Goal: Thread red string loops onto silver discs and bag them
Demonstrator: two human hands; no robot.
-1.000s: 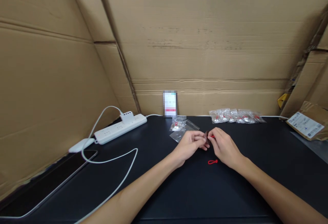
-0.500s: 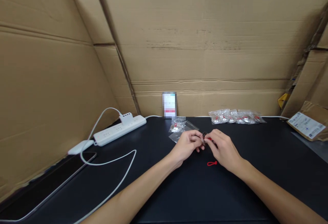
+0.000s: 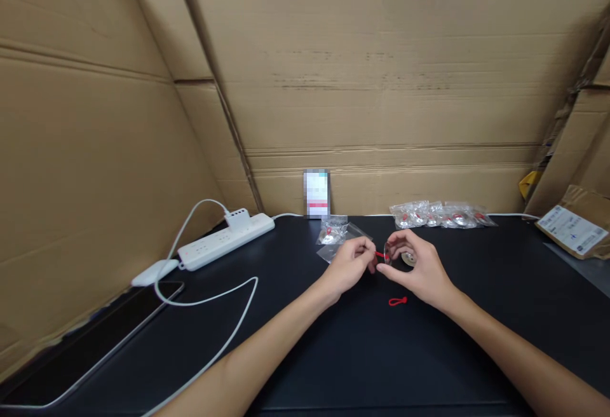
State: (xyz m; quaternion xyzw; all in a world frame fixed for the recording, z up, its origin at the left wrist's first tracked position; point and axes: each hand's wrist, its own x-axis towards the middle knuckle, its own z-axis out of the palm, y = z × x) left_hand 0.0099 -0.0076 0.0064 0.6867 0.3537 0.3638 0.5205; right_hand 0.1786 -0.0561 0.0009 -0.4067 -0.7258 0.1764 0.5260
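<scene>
My right hand [image 3: 418, 269] grips a small round metal disc [image 3: 387, 253], which looks like a finger cymbal, by its edge between thumb and fingers, on its side. A red cord [image 3: 380, 254] runs from the disc to my left hand [image 3: 350, 266], whose thumb and fingers pinch its end. Partly behind my right fingers is a second shiny disc [image 3: 408, 258]; whether it touches the hand is unclear. On the black table below lies a loose red elastic loop [image 3: 398, 301] with a knob at one end.
Clear bags [image 3: 442, 215] holding discs with red loops line the back right. Another bagged disc [image 3: 331, 232] lies beyond my left hand, near a propped phone [image 3: 316, 193]. A power strip [image 3: 223, 242], cable and tablet [image 3: 95, 347] are left. Cardboard walls [image 3: 381, 86] surround the table.
My hands have drawn slightly apart. The disc now shows on its side in my right fingers, with red cord stretched toward my left hand. The second disc has come into view.
</scene>
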